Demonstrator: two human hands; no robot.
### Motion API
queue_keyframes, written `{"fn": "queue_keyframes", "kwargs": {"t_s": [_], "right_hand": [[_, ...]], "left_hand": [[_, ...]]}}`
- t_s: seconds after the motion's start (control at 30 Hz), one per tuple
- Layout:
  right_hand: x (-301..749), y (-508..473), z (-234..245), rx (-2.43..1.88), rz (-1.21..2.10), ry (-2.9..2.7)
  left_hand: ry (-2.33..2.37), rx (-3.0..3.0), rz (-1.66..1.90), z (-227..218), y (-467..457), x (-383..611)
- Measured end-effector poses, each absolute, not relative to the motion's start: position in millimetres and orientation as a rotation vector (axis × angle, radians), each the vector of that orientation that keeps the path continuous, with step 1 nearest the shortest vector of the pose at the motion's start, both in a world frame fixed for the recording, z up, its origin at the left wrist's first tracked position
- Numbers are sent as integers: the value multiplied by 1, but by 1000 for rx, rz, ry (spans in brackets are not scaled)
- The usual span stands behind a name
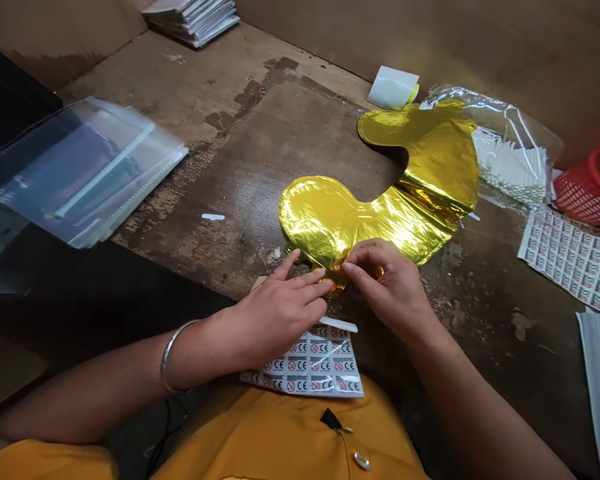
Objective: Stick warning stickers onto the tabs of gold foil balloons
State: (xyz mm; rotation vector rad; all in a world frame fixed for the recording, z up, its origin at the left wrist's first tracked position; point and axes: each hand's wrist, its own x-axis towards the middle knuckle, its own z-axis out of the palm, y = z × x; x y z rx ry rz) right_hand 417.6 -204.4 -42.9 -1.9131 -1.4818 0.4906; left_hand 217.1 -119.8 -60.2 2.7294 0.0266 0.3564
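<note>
A shiny gold foil balloon (pixel 325 210), flat and curved in outline, lies on the worn wooden table with a crease across its right part. My left hand (pixel 280 310) rests on its near edge, fingers spread and stretched out. At the same edge my right hand (pixel 393 283) is closed in a pinch, thumb and forefinger together on the foil near the balloon's tab; whether something small is also between them cannot be made out. Below my left hand is a sheet of CE warning stickers (pixel 325 367), partly covered by the hand, with a white strip (pixel 339 325) at its upper edge.
Transparent plastic sleeves (pixel 90 167) lie at the left, and a stack of flat packets (pixel 193 20) at the back. On the right are a transparent bag of white sticks (pixel 513 163), a red basket (pixel 590 187) and another sticker sheet (pixel 573 257). A small white piece (pixel 213 217) lies mid-table.
</note>
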Motion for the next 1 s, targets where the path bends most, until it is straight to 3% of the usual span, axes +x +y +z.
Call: {"fn": "queue_keyframes", "kwargs": {"t_s": [1.0], "right_hand": [[418, -205, -48, -1926, 534, -1501]], "left_hand": [[66, 2661, 340, -62, -121, 219]]}}
